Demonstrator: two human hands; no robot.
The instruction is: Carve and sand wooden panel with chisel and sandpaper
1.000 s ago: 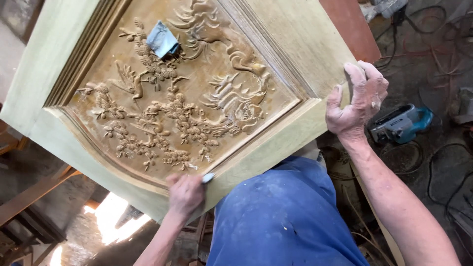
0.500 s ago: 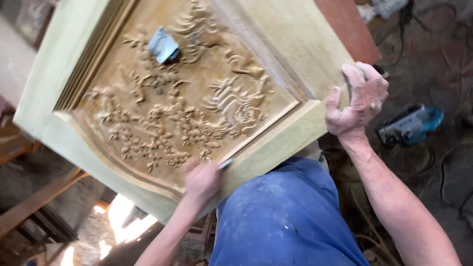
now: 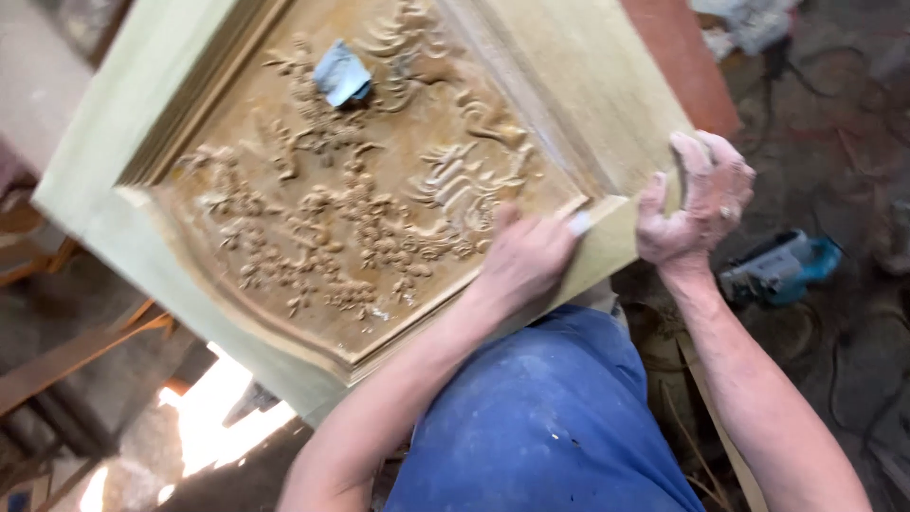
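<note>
A large carved wooden panel [image 3: 180, 104] with a pale greenish frame and a brown relief of birds and flowers fills the upper left of the head view. My left hand [image 3: 526, 256] presses a small pale piece of sandpaper [image 3: 578, 223] against the inner moulding near the panel's right corner. My right hand [image 3: 697, 204] grips the panel's right edge, fingers curled over it. A folded grey-blue scrap of sandpaper [image 3: 341, 74] lies loose on the carving near the top.
My blue trousers [image 3: 540, 427] are below the panel. A blue power tool [image 3: 782, 270] with its cable lies on the dusty floor at the right. Wooden slats [image 3: 66, 356] and bright sunlit patches sit at the lower left. A reddish board [image 3: 682, 57] is behind the panel.
My left hand has slid along the panel's lower frame edge from near the bottom up toward the right corner with the sandpaper. My right hand kept its grip on the edge.
</note>
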